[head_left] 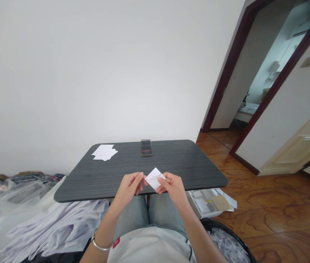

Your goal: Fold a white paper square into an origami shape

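Observation:
A small folded white paper [154, 178] is held between both hands above the near edge of a dark grey table [182, 164]. My left hand [130, 185] pinches its left corner with fingers closed. Pinching the paper's right side is my right hand [173, 185], fingers also closed. A silver bracelet [100, 245] circles my left wrist. At the table's far left lies a small stack of white paper sheets [104, 152].
A phone [146, 147] lies at the table's far middle. Crumpled white sheets [59, 226] pile on the floor to the left. A box of papers [210, 202] and a dark bin of paper scraps [230, 244] sit to the right. An open doorway [256, 91] is far right.

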A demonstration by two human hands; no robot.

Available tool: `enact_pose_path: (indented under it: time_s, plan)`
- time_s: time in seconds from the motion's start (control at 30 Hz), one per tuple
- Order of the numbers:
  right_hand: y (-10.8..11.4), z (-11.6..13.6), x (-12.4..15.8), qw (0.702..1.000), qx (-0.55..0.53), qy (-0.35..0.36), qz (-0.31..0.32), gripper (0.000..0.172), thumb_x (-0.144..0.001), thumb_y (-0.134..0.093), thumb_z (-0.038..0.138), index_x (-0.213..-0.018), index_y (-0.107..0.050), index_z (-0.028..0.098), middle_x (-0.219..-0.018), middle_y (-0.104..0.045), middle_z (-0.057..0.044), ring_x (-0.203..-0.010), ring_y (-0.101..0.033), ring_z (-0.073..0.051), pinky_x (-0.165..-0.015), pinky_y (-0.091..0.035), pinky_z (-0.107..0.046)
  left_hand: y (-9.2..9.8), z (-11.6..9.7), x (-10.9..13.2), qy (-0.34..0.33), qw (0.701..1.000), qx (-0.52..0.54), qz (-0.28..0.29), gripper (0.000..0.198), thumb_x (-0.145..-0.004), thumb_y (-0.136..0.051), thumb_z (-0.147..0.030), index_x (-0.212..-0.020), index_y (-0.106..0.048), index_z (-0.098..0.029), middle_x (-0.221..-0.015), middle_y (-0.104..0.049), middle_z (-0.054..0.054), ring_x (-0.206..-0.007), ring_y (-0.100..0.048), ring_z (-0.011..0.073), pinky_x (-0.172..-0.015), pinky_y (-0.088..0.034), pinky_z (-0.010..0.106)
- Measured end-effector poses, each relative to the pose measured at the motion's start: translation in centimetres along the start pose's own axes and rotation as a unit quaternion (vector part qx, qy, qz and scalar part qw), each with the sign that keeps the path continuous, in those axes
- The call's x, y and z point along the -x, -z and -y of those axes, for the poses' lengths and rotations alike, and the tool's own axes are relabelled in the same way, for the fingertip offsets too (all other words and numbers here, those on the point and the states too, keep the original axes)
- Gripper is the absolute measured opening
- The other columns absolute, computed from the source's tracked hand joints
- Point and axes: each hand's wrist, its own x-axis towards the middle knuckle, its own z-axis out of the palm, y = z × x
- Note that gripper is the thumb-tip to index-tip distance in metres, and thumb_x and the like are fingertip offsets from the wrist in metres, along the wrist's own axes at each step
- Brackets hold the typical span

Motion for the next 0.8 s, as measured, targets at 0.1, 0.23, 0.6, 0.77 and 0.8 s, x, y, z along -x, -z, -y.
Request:
enact_pose_path:
  time_s: [0.1,0.23,0.6,0.77,0.8]
  plan:
    - [-0.02,0.17,0.1,1.0,0.003,0.0,-0.004,0.031,-0.069,-0.063,0.045,-0.069,-0.059,0.014,-0.05,-0.063,-0.001,-0.044,-0.06,-0.013,-0.044,-0.047,-0.02,-0.01,-0.1,0.02,0.004,0.999,0.039,-0.006,0.042,-0.078,-0.045,-0.048,-0.064,-0.062,-0.012,-0.048,-0.051,0.001,-0.038,-0.04,0.0075,-0.034,-0.029,0.018]
    - [-0.01,0.05,0.05,1.0,-0.003,0.002,-0.004,0.029,-0.069,-0.063,0.043,-0.07,-0.059,0.014,-0.051,-0.064,-0.001,-0.045,-0.06,-0.013,-0.045,-0.047,-0.02,-0.14,-0.13,0.0,0.019,0.999,0.035,-0.004,0.033,-0.072,-0.057,-0.043,-0.059,-0.059,-0.012,-0.045,-0.049,-0.002,-0.035,-0.036,0.0049,-0.033,-0.026,0.016]
    - [0.08,-0.37,-0.15,1.0,-0.007,-0.002,-0.002,0.031,-0.068,-0.064,0.045,-0.068,-0.059,0.014,-0.049,-0.063,0.0,-0.044,-0.06,-0.012,-0.043,-0.047,-0.02,0.05,-0.21,0.09,0.008,1.0,0.011,0.007,0.029,-0.074,-0.055,-0.039,-0.062,-0.059,-0.013,-0.044,-0.049,-0.003,-0.034,-0.037,0.0047,-0.034,-0.027,0.016]
    - [0.1,-0.43,-0.2,1.0,-0.007,0.001,-0.008,0.031,-0.068,-0.063,0.045,-0.067,-0.058,0.014,-0.049,-0.063,0.0,-0.043,-0.06,-0.012,-0.043,-0.048,-0.02,0.29,-0.13,0.07,0.003,0.999,0.033,0.019,0.033,-0.076,-0.051,-0.042,-0.066,-0.061,-0.012,-0.051,-0.054,0.0,-0.04,-0.042,0.0067,-0.034,-0.032,0.016]
    - [0.09,-0.44,-0.21,1.0,-0.008,0.001,-0.006,0.031,-0.068,-0.063,0.045,-0.067,-0.058,0.014,-0.049,-0.063,0.0,-0.043,-0.06,-0.012,-0.043,-0.048,-0.019,0.27,-0.11,0.03,0.002,0.999,0.044,0.017,0.034,-0.077,-0.05,-0.043,-0.067,-0.061,-0.012,-0.054,-0.055,0.001,-0.041,-0.044,0.0072,-0.035,-0.033,0.016]
